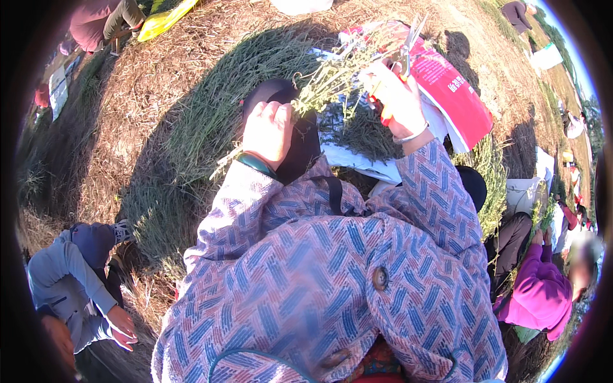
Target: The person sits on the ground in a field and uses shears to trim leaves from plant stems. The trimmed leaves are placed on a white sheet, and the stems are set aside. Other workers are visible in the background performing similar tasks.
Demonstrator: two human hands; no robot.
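Observation:
My left hand [268,133] is closed around the stems of a bunch of dry greenish plants [325,84], whose leafy tops point up and to the right. In my right hand [403,105] is a pair of scissors [410,48] with red-orange handles, its metal blades pointing up beside the tips of the bunch. Below and between the hands lies a red and white sack [454,86], spread over my lap area, with dark green clippings [367,133] on its white part. The bunch partly covers the sack.
A large heap of cut green plants [220,105] lies to my left on straw-covered ground [143,83]. One person in grey-blue [67,271] sits at lower left, another in magenta [536,290] at lower right. A yellow bag [167,20] lies at far left.

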